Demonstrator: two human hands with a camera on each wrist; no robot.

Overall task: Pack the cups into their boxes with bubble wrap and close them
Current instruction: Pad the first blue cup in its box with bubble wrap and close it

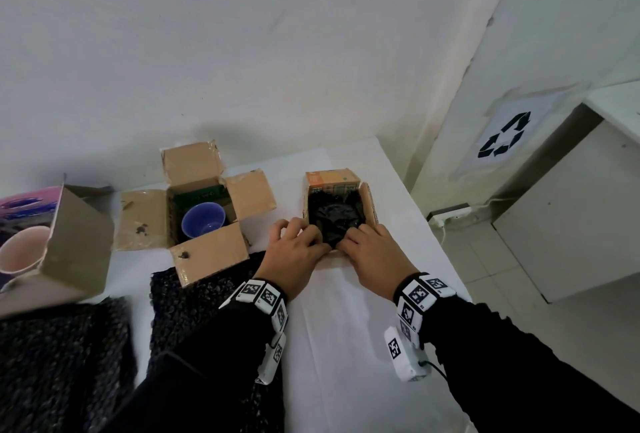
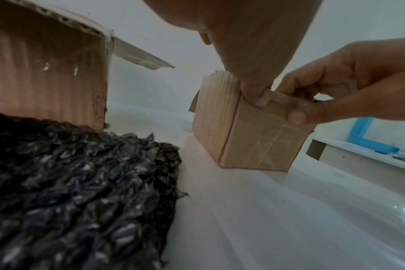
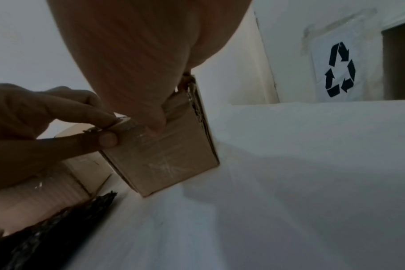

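Both your grips pinch the small box's (image 1: 337, 211) near wall: left hand (image 1: 294, 252) at its left corner, right hand (image 1: 374, 256) beside; bubble-wrap bundle (image 1: 334, 219) sits just beyond your fingertips, inside.

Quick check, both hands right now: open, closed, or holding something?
Left hand: pinches the near flap of the small cardboard box.
Right hand: pinches the same near flap beside it.

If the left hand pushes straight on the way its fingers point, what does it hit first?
Most likely the black bubble wrap stuffed in the small box: the left hand already grips the near rim, fingers pointing inward. Depth is uncertain.
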